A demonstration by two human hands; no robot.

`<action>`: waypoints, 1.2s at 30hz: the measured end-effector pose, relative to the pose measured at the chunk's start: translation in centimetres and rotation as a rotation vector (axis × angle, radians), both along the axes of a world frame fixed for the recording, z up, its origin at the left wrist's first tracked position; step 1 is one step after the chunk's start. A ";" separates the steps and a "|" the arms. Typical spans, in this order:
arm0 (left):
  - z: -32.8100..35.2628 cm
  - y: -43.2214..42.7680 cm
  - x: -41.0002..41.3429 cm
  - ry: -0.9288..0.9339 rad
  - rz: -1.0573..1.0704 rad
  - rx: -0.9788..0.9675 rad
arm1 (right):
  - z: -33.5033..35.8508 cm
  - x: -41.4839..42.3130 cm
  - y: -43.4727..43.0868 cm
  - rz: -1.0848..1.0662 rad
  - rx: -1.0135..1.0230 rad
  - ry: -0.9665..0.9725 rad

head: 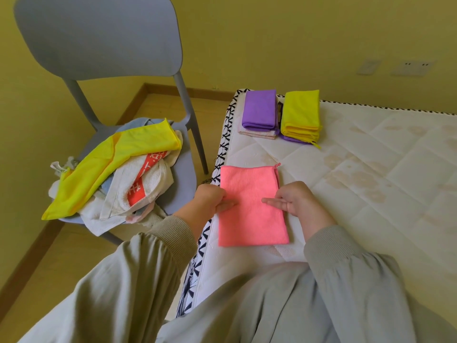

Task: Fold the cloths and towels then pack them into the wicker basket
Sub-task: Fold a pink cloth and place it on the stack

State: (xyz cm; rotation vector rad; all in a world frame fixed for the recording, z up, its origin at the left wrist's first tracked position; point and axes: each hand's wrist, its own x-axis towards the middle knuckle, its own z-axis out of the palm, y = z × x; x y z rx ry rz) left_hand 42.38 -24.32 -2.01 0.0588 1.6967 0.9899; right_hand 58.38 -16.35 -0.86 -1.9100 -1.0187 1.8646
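**A:** Where's the cloth?
**B:** The pink cloth (249, 219) is folded flat on the mattress (371, 169), under your fingertips. Your right hand (296, 201) has its outstretched fingers together, pressing right of the cloth's middle.
**A:** Left?
**B:** Your left hand (210, 201) has its fingers over the cloth's near edge. Can't tell if they're pinching or just pressing.

white characters on the red band (135, 193) of a white towel (162, 180), too creased to read

Grey sleeves (153, 256), ribbed cuffs (329, 241)
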 end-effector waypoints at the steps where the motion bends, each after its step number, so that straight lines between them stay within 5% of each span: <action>1: 0.0 -0.1 0.0 -0.012 -0.001 0.016 | -0.2 0.1 -0.2 -0.032 -0.013 0.031; 13: -1.6 -0.3 -0.4 -0.034 0.116 0.348 | -2.0 0.6 -0.3 -0.133 0.119 0.299; 18: -1.8 -0.6 -0.9 0.047 0.072 0.318 | -2.4 0.7 0.2 -0.288 0.062 0.344; 22: -2.1 -1.1 -1.1 0.153 0.053 0.246 | -2.9 1.1 -0.5 -0.010 0.211 0.201; 26: -2.0 -2.0 -0.6 0.462 -0.063 0.222 | -3.6 1.3 -0.8 0.119 0.397 -0.027; 36: -1.5 -3.3 0.7 0.587 -0.317 0.074 | -3.3 2.0 -1.5 0.059 0.051 -0.018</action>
